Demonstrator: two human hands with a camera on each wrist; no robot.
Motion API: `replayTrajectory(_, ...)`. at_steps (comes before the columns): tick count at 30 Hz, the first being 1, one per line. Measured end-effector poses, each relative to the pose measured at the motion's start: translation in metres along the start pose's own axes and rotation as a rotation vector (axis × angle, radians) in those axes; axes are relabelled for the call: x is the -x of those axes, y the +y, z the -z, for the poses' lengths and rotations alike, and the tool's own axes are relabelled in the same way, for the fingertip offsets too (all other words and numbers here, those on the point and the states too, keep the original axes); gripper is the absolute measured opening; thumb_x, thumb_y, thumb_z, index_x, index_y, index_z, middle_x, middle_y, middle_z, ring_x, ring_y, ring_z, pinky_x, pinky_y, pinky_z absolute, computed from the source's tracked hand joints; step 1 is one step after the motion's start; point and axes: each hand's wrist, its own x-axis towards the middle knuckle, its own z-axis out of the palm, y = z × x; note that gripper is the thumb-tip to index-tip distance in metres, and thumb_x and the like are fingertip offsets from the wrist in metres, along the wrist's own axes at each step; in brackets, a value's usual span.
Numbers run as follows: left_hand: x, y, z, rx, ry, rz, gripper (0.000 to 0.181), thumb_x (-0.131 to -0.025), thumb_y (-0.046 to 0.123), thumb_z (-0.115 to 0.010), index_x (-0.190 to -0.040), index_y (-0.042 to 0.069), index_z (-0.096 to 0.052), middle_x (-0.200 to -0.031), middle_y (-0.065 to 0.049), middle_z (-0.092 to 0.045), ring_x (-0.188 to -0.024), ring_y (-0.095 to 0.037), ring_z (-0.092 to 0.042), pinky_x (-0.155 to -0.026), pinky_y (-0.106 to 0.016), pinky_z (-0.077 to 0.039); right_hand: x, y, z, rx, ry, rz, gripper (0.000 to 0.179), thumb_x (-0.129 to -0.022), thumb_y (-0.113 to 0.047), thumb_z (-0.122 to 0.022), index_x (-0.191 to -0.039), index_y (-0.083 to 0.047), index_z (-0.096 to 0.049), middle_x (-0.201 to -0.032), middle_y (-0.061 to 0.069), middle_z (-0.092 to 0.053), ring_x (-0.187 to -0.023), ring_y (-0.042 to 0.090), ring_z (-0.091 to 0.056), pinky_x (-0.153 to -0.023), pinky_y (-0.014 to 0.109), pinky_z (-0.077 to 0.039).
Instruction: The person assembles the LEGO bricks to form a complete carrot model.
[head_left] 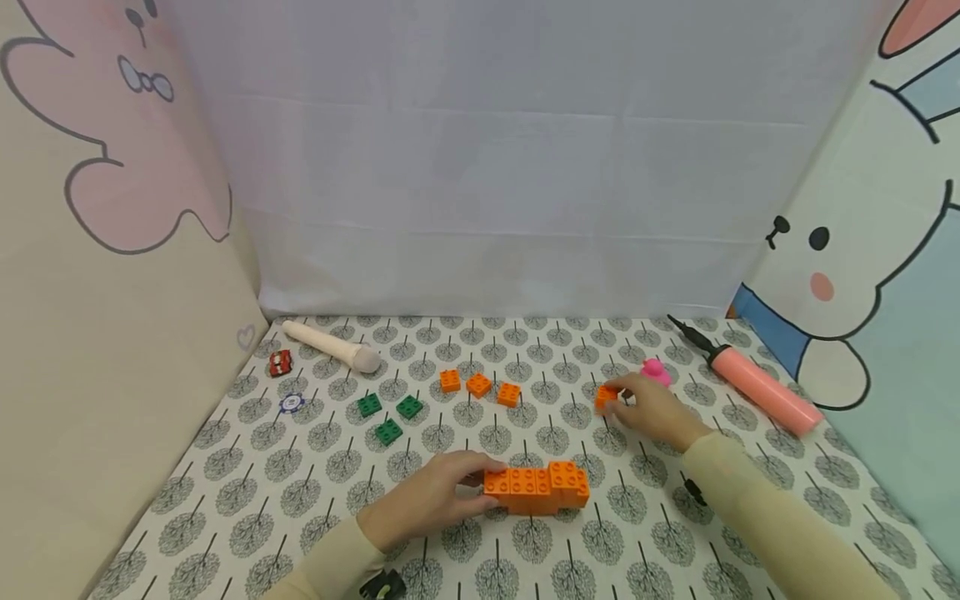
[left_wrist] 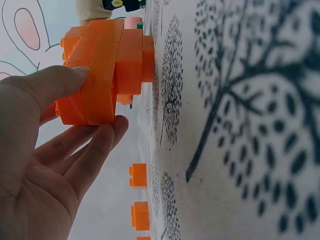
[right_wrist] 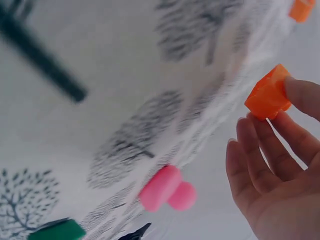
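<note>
My left hand [head_left: 438, 494] grips the left end of a built row of orange toy bricks [head_left: 531, 492], thumb on the near side and fingers behind. The row steps up at its right end, where one brick sits higher; the left wrist view shows it held close over the cloth. Out to the right, my right hand [head_left: 654, 408] pinches a single orange brick [right_wrist: 270, 95] between thumb and fingertips. In the right wrist view that brick is tilted, its hollow underside partly showing. A pink rubber duck [head_left: 656, 372] lies just beyond this hand.
Three loose orange bricks [head_left: 478, 385] lie mid-table, with three green bricks [head_left: 388, 432] left of them. Farther left are a white microphone-like stick [head_left: 330, 343], a red toy car [head_left: 281, 362] and a poker chip [head_left: 292, 403]. A pink hand pump [head_left: 765, 390] lies at right.
</note>
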Motion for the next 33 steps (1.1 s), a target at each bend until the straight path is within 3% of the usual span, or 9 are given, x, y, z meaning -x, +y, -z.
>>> replayTrajectory(4, -0.001, 0.001, 0.001, 0.005, -0.007, 0.014, 0.045, -0.092, 0.027, -0.071, -0.135, 0.016, -0.06, -0.127, 0.002, -0.065, -0.106, -0.001, -0.062, -0.096, -0.023, -0.051, 0.011, -0.022, 0.004, -0.082, 0.054, 0.036, 0.04, -0.097, -0.035, -0.065, -0.128, -0.011, -0.067, -0.125, 0.008, -0.067, -0.108, 0.027, -0.063, -0.091, 0.049, -0.054)
replayTrajectory(8, -0.001, 0.002, 0.001, 0.021, -0.007, 0.016, 0.045, -0.092, 0.026, -0.071, -0.134, 0.015, -0.06, -0.128, 0.001, -0.065, -0.106, -0.003, -0.062, -0.096, -0.022, -0.051, 0.025, -0.052, 0.005, -0.152, 0.089, 0.112, 0.037, -0.097, -0.036, -0.065, -0.126, -0.014, -0.068, -0.12, 0.0, -0.068, -0.103, 0.019, -0.063, -0.088, 0.043, -0.055)
replayTrajectory(12, -0.001, 0.002, 0.002, 0.023, -0.006, 0.012, 0.044, -0.093, 0.026, -0.071, -0.134, 0.015, -0.06, -0.129, 0.0, -0.064, -0.107, -0.003, -0.063, -0.096, -0.022, -0.051, 0.037, -0.078, 0.002, -0.164, 0.106, 0.199, 0.034, -0.096, -0.035, -0.066, -0.125, -0.017, -0.069, -0.115, -0.007, -0.067, -0.101, 0.012, -0.063, -0.087, 0.04, -0.056)
replayTrajectory(17, -0.001, 0.002, 0.002, 0.017, 0.002, -0.006, 0.043, -0.093, 0.026, -0.071, -0.133, 0.014, -0.061, -0.128, -0.001, -0.065, -0.106, -0.005, -0.064, -0.096, -0.024, -0.052, 0.05, -0.101, -0.004, -0.169, 0.096, 0.263, 0.033, -0.096, -0.039, -0.066, -0.124, -0.023, -0.069, -0.119, -0.009, -0.065, -0.11, 0.014, -0.062, -0.092, 0.042, -0.055)
replayTrajectory(24, -0.001, 0.001, 0.001, 0.028, -0.001, -0.025, 0.042, -0.093, 0.025, -0.07, -0.132, 0.013, -0.06, -0.127, -0.002, -0.066, -0.106, -0.005, -0.064, -0.095, -0.022, -0.052, 0.059, -0.114, -0.02, -0.19, 0.062, 0.315, 0.034, -0.095, -0.04, -0.067, -0.125, -0.025, -0.069, -0.121, -0.012, -0.063, -0.113, 0.012, -0.06, -0.097, 0.041, -0.054)
replayTrajectory(29, -0.001, 0.001, 0.001, 0.029, -0.003, -0.028, 0.043, -0.093, 0.024, -0.071, -0.133, 0.013, -0.06, -0.128, -0.003, -0.065, -0.107, -0.006, -0.065, -0.095, -0.022, -0.052, 0.063, -0.114, -0.03, -0.157, 0.1, 0.372, 0.03, -0.094, -0.038, -0.068, -0.122, -0.026, -0.07, -0.12, -0.014, -0.063, -0.109, 0.009, -0.061, -0.093, 0.036, -0.055)
replayTrajectory(33, -0.002, 0.001, 0.001, 0.028, -0.003, -0.022, 0.043, -0.093, 0.025, -0.071, -0.133, 0.014, -0.06, -0.128, -0.002, -0.065, -0.107, -0.006, -0.064, -0.095, -0.022, -0.052, 0.065, -0.115, -0.034, -0.162, 0.11, 0.366, 0.03, -0.093, -0.04, -0.07, -0.12, -0.028, -0.07, -0.121, -0.014, -0.063, -0.111, 0.009, -0.06, -0.095, 0.038, -0.054)
